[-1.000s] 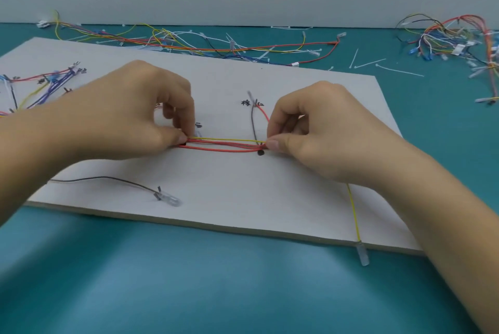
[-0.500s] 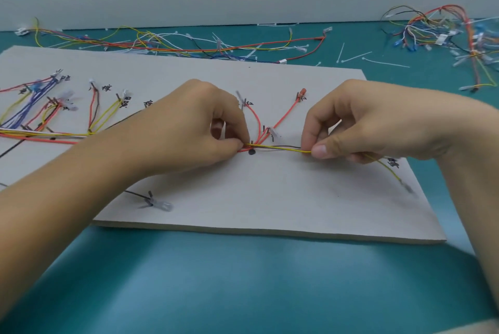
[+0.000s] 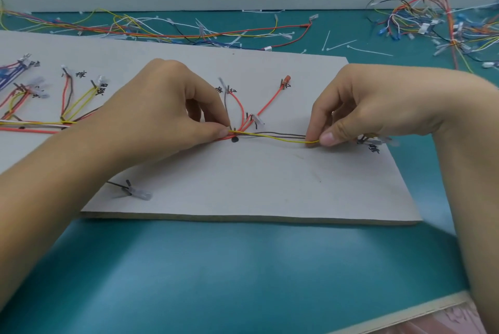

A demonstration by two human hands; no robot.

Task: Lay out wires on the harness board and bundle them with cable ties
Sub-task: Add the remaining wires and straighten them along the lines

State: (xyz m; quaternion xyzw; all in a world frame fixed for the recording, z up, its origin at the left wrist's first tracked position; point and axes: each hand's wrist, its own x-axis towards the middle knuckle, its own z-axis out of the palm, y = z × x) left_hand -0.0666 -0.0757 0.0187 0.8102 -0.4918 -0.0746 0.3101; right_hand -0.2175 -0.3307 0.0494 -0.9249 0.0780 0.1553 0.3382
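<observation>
Now your left hand point(image 3: 162, 128) pinches the multicoloured wire bundle point(image 3: 40, 131); toward the flat grey harness board's point(image 3: 270, 185) right edge, your right hand point(image 3: 364, 112) pinches its thin yellow wire point(image 3: 280, 139), perhaps the thin brown wire point(image 3: 280, 134) too.

Left hand point(image 3: 167, 120) pinching wire bundle point(image 3: 235, 132) on harness board point(image 3: 270, 185), right hand point(image 3: 359, 112) pinching yellow wire point(image 3: 283, 139)

Harness board point(image 3: 270, 185): I am seeing it lying on the table point(image 3: 243, 279).
Loose wires point(image 3: 151, 33), cable ties point(image 3: 370, 51): lying behind it.
</observation>
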